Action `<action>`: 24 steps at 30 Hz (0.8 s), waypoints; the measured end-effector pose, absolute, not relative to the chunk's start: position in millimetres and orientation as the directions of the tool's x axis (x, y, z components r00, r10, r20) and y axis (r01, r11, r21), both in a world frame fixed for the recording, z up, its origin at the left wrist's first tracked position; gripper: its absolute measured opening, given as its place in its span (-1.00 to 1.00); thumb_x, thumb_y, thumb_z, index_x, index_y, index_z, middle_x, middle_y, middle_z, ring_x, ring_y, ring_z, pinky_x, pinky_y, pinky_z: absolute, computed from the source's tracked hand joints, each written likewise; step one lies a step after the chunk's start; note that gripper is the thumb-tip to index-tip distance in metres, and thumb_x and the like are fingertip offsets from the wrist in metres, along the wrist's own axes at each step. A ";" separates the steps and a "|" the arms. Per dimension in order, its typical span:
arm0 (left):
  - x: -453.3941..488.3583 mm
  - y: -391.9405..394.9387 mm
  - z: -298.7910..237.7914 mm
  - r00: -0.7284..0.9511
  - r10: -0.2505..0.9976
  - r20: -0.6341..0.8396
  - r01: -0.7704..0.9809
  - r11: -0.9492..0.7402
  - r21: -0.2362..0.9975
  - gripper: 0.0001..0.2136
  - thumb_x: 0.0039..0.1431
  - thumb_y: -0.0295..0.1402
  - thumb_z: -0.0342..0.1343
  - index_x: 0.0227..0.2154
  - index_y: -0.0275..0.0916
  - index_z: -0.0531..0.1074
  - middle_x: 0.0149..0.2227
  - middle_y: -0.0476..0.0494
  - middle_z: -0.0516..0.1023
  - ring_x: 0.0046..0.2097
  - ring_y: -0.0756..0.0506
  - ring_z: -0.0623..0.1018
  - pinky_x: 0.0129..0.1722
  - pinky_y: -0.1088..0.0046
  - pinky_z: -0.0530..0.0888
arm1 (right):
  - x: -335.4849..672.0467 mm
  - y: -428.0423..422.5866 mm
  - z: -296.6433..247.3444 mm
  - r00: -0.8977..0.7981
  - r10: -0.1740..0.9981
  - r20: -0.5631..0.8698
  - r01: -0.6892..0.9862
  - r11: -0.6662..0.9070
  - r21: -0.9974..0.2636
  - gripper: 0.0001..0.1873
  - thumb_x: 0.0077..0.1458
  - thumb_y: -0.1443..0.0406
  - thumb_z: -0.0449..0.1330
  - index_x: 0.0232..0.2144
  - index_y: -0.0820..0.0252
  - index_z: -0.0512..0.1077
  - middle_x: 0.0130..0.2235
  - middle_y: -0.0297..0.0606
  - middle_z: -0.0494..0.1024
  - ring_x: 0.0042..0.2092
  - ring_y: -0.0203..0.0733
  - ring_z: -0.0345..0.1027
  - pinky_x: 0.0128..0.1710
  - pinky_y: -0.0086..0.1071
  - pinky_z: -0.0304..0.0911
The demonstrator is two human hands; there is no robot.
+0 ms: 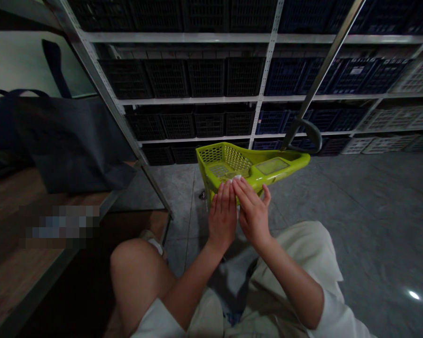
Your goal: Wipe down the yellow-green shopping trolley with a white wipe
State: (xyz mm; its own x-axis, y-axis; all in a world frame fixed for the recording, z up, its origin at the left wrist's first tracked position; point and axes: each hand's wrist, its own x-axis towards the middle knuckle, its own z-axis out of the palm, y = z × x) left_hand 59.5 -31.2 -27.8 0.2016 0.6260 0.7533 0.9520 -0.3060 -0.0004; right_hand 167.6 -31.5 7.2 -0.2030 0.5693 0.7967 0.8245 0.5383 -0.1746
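Observation:
My left hand (223, 216) and my right hand (253, 212) are raised side by side in front of me, backs toward the camera, fingers straight and close together. A small white thing (237, 177) shows at the fingertips; I cannot make out what it is or which hand grips it. Just beyond the fingertips stands a lime-green plastic basket cart (232, 164) with a grey handle (312, 134). My bent knees and light shorts fill the bottom of the view.
Metal shelving (197, 100) along the back wall carries rows of black, blue and white crates. A dark bag (74, 145) sits on a wooden shelf at the left behind a slanted steel post (127, 136). The floor is grey tile.

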 end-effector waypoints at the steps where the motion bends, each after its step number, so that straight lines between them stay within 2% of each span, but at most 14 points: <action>1: 58.0 -31.5 -27.3 0.200 0.624 0.755 0.952 -0.305 0.000 -0.43 0.32 -0.52 -0.10 0.36 -0.44 -0.04 0.33 -0.39 0.24 0.41 -0.17 0.11 0.32 0.16 0.25 | 171.8 -29.7 6.8 -0.242 0.558 0.794 0.817 0.558 -0.143 -0.34 0.18 0.48 -0.09 0.30 0.02 0.15 0.24 -0.19 0.40 0.30 -0.20 0.20 0.36 -0.08 -0.40; 3: 55.4 -32.2 -26.2 0.204 0.623 0.755 0.949 -0.315 0.003 -0.43 0.32 -0.53 -0.11 0.36 -0.41 -0.05 0.34 -0.38 0.23 0.41 -0.17 0.10 0.32 0.16 0.25 | 190.8 -20.4 6.0 -0.279 0.535 0.797 0.826 0.557 -0.085 -0.30 0.15 0.50 -0.08 0.30 -0.02 0.15 0.23 -0.23 0.42 0.31 -0.19 0.18 0.35 -0.07 -0.39; 5: 54.7 -32.8 -25.3 0.218 0.627 0.748 0.943 -0.332 0.004 -0.43 0.32 -0.54 -0.12 0.37 -0.39 -0.04 0.35 -0.37 0.21 0.40 -0.17 0.11 0.33 0.16 0.24 | 212.2 -9.2 5.6 -0.233 0.522 0.821 0.865 0.497 -0.070 -0.27 0.11 0.53 -0.07 0.28 -0.04 0.19 0.20 -0.26 0.45 0.32 -0.15 0.15 0.34 -0.04 -0.36; 8: 57.3 -32.7 -25.2 0.229 0.628 0.744 0.936 -0.352 0.008 -0.43 0.31 -0.55 -0.13 0.37 -0.40 -0.05 0.35 -0.39 0.20 0.40 -0.18 0.11 0.32 0.14 0.24 | 219.2 -4.9 5.8 -0.060 0.515 0.855 0.914 0.373 -0.160 -0.27 0.07 0.53 -0.07 0.26 -0.01 0.25 0.19 -0.23 0.46 0.33 -0.10 0.15 0.32 -0.01 -0.32; 10: 59.6 -32.2 -26.0 0.221 0.625 0.748 0.936 -0.350 0.016 -0.43 0.31 -0.53 -0.11 0.36 -0.43 -0.04 0.34 -0.41 0.21 0.41 -0.19 0.11 0.32 0.14 0.25 | 202.8 -13.9 5.8 -0.029 0.536 0.844 0.908 0.368 -0.202 -0.26 0.07 0.53 -0.08 0.28 0.01 0.21 0.21 -0.21 0.44 0.31 -0.11 0.19 0.32 -0.01 -0.34; 14: 59.6 -31.7 -27.2 0.186 0.625 0.758 0.950 -0.312 0.025 -0.46 0.33 -0.50 -0.13 0.35 -0.41 -0.01 0.31 -0.39 0.28 0.38 -0.17 0.18 0.31 0.18 0.25 | 171.6 -34.5 5.9 -0.217 0.583 0.783 0.846 0.512 -0.148 -0.25 0.11 0.49 -0.08 0.35 0.05 0.07 0.27 -0.16 0.35 0.30 -0.17 0.19 0.34 -0.09 -0.30; 17: 56.7 -33.4 -24.7 0.197 0.616 0.763 0.944 -0.328 0.021 -0.47 0.34 -0.47 -0.13 0.35 -0.41 0.00 0.31 -0.40 0.27 0.38 -0.18 0.19 0.31 0.17 0.24 | 189.8 -27.0 6.1 -0.290 0.565 0.772 0.837 0.541 -0.081 -0.25 0.11 0.50 -0.08 0.33 0.01 0.11 0.26 -0.20 0.38 0.30 -0.18 0.19 0.35 -0.09 -0.34; 19: 56.0 -35.2 -21.7 0.219 0.618 0.755 0.934 -0.356 0.021 -0.45 0.34 -0.44 -0.10 0.35 -0.42 -0.01 0.33 -0.41 0.24 0.39 -0.20 0.17 0.31 0.15 0.24 | 211.9 -14.3 5.8 -0.219 0.552 0.804 0.873 0.479 -0.091 -0.25 0.08 0.52 -0.08 0.30 -0.03 0.17 0.22 -0.24 0.43 0.30 -0.14 0.20 0.35 -0.02 -0.41; 22: 57.9 -37.4 -18.3 0.229 0.628 0.743 0.921 -0.387 0.043 -0.42 0.36 -0.33 -0.09 0.36 -0.44 -0.04 0.35 -0.42 0.19 0.41 -0.23 0.11 0.31 0.14 0.24 | 223.6 -4.3 5.2 -0.010 0.516 0.857 0.915 0.351 -0.200 -0.25 0.05 0.53 -0.07 0.26 -0.04 0.24 0.18 -0.24 0.47 0.29 -0.07 0.22 0.33 0.07 -0.42; 24: 59.8 -37.7 -18.2 0.224 0.630 0.744 0.914 -0.400 0.063 -0.39 0.37 -0.25 -0.09 0.36 -0.46 -0.06 0.36 -0.44 0.16 0.42 -0.24 0.07 0.31 0.13 0.23 | 210.2 -10.2 5.2 0.022 0.521 0.853 0.908 0.347 -0.236 -0.24 0.05 0.52 -0.08 0.28 -0.03 0.22 0.19 -0.23 0.46 0.28 -0.08 0.24 0.33 0.05 -0.40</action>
